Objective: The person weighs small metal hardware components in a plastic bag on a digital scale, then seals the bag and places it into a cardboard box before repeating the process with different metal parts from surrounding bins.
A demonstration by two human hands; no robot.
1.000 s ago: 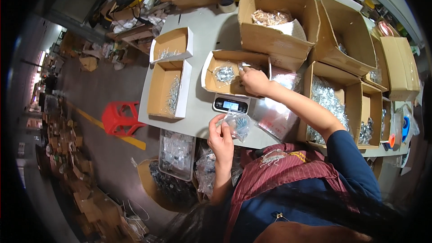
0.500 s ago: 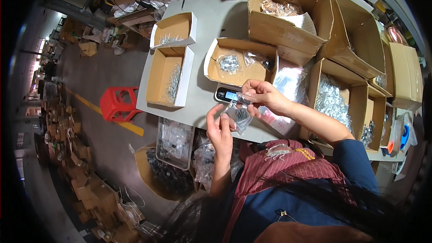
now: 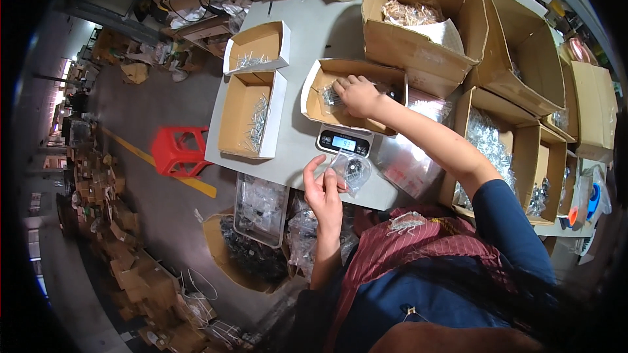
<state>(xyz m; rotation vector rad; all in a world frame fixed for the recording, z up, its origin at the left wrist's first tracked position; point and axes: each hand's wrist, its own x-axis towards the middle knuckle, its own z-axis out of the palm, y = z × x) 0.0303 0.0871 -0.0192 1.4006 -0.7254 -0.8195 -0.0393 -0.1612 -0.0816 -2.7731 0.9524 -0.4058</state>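
Observation:
A small clear plastic bag (image 3: 354,174) with dark and metal parts inside is pinched in my left hand (image 3: 322,191), just in front of the table edge. My right hand (image 3: 358,96) reaches into a shallow cardboard tray (image 3: 315,108), fingers bent a little apart over a clear bag of silvery screws (image 3: 331,97). Its palm side and thumb are hidden, and the fingertips touch or nearly touch that bag. More dark small parts (image 3: 391,93) lie at the tray's right end, partly behind my hand. A digital scale (image 3: 344,142) with a lit display shows below the tray.
Two cardboard trays (image 3: 226,117) of thin metal pieces stand on the left. Behind and right are tall cartons (image 3: 418,49) and boxes of bagged hardware (image 3: 487,140). Flat clear bags (image 3: 409,160) lie by the scale. A red stool (image 3: 181,150) stands on the floor.
My right hand has left the small bag by my left hand and moved up into the tray. The left hand keeps the bag. The scale's display now shows more fully.

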